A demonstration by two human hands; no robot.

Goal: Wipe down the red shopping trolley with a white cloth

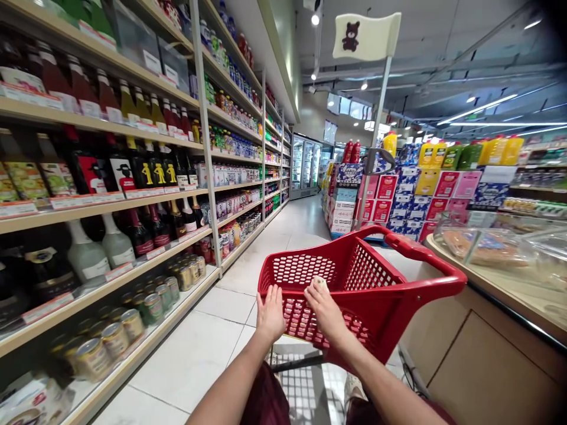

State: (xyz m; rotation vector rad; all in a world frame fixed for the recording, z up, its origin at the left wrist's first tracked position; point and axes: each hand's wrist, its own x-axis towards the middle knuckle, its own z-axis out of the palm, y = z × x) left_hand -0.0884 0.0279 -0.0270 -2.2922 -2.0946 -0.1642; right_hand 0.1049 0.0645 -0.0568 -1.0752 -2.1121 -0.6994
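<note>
A small red plastic shopping cart (381, 319) with perforated basket walls stands right in front of me, its handle towards the right. My left hand (271, 313) lies against the near left corner of the basket, fingers stretched out and nothing in them. On the near rim, my right hand (325, 310) presses a small crumpled white cloth (319, 282); the fingers cover most of it, so I cannot tell whether it is cloth or tissue. Beyond the cart a pole rises, carrying a cream flag (367, 36) with a brown bear on it.
Shelves of bottles and cans (133, 330) line the left side. A counter (478, 330) bearing clear-covered food (482, 245) stands close on the right. Stacked drink cartons (401, 198) are ahead. The tiled aisle (283, 221) runs back towards glass-door coolers (305, 162).
</note>
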